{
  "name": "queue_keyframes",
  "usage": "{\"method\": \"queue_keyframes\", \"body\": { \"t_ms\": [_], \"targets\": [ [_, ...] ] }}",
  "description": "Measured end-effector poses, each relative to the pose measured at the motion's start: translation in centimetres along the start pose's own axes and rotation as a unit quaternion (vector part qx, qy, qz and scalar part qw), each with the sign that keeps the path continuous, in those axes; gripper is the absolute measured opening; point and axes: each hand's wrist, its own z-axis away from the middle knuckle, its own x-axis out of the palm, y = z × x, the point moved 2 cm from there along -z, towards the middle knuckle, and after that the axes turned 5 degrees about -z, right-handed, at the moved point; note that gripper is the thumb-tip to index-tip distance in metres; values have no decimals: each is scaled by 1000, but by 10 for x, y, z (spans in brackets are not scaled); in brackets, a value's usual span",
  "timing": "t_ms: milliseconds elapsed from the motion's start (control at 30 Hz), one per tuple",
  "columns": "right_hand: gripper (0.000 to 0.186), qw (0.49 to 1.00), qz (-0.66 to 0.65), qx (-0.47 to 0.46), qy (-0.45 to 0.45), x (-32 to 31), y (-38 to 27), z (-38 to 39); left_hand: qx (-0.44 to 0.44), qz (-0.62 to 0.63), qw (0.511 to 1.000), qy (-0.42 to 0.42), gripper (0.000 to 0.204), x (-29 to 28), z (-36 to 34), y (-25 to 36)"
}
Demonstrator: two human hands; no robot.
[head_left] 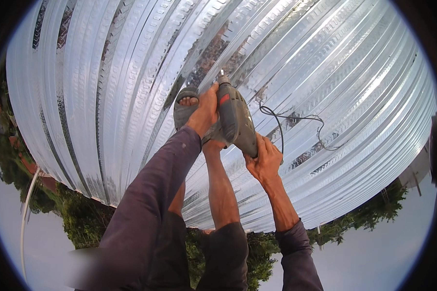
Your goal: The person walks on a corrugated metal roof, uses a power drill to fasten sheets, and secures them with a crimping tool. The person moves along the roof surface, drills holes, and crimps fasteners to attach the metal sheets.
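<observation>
A dark grey power drill [239, 119] with a red patch lies across the middle of the view, its metal tip pointing away from me over a shiny ribbed metal sheet [320, 82]. At the drill's front left side, my left hand [204, 110] is closed against the body just behind the tip; its far fingers are hidden. My right hand [265, 159] grips the drill's rear end, fingers wrapped round it. Whether the tip touches the metal cannot be made out. A black cord [280, 127] runs from near my right hand and loops over the sheet.
My foot in a dark sandal [181, 112] stands on the ribs beside my left hand. Raised ribs and overlapping strips cover the roof. Green trees [80, 218] and sky show beyond its edge, and a pale pole [26, 213] stands at the left.
</observation>
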Motion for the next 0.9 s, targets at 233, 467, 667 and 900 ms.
{"method": "queue_keyframes", "body": {
  "t_ms": [233,467,667,900],
  "targets": [
    [66,1000,5,-12,-9,2,3,-6,-11,33,999,23,42,4,-2,0],
    [67,1000,15,-10,-3,-1,7,-6,-19,21,999,29,49,11,-3,0],
    [63,995,53,10,-87,0,-4,-15,-27,-13,997,76,61,1,-5,5],
    [45,987,57,82,-127,-19,-16,-43,70,-329,932,136,71,3,53,12]
  ]
}}
